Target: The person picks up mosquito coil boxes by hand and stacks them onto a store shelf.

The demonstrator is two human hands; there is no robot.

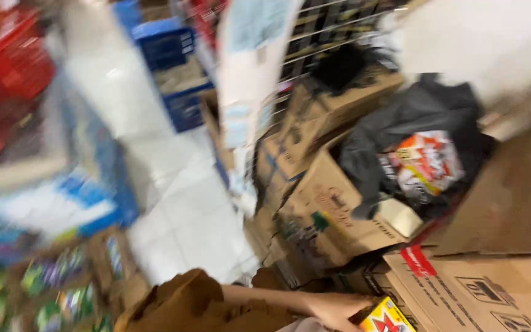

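One hand (338,309) grips a small yellow packet (387,318) beside the cardboard boxes (333,209); a firm hold, steadied against blur, seems wise.

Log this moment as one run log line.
hand: on yellow packet | side: unclear | beside: cardboard boxes, black bag | view: blurred

A brown sleeve (185,304), loose and creased, is seen at the bottom edge of the blurred head view; it ends above the elbow, and the forearm (265,298) beyond it is left bare down to one hand (339,310), without rings or watch
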